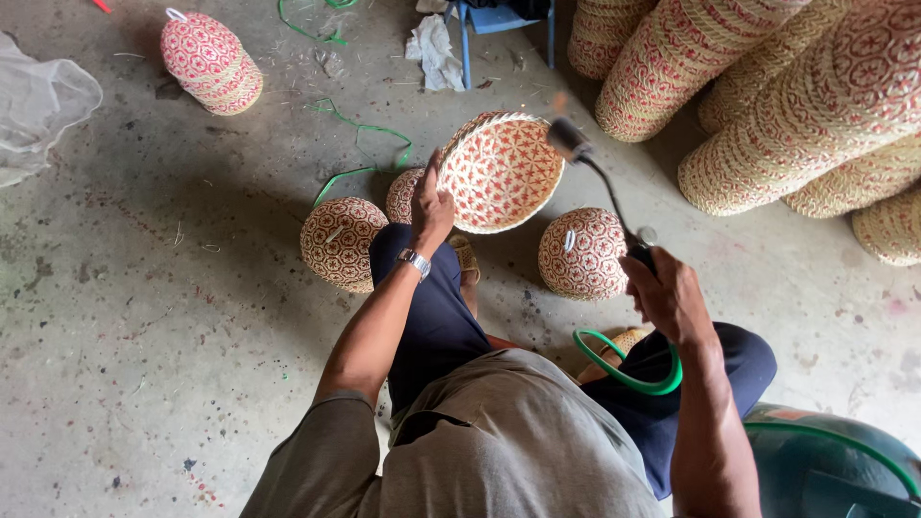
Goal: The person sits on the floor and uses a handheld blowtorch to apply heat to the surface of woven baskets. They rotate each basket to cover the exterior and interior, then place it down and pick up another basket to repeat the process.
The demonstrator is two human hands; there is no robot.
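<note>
I am sitting low on the concrete floor point(144, 336), knees apart, and the green tank point(825, 470) is standing just beside my right leg. A green hose point(628, 374) is looping from it up under my right hand point(667, 297), which is wrapped tight around the handle of a gas torch point(600, 182). The torch neck is curving up and away from me, and its nozzle is pointing at the rim of the basket point(501, 171).

My left hand point(432, 206) is gripping that basket by its near-left edge, fingers closed on the rim, tilting the open inside toward me, clear of the floor. So I am judging this as the singeing step: passing flame along the woven rim while the other hand presents it. A faint glow is showing near the nozzle, though I cannot tell for sure that it is lit.

For the next move I am thinking the left hand needs to rotate the basket a little, keeping fingers well away from the nozzle, and the torch must keep moving so the weave is not scorching.

Beyond, 3 upturned baskets point(583, 254) are lying around my feet, 1 small stack point(211, 62) is standing far left, and long nested stacks point(796, 115) are lying at the far right.
</note>
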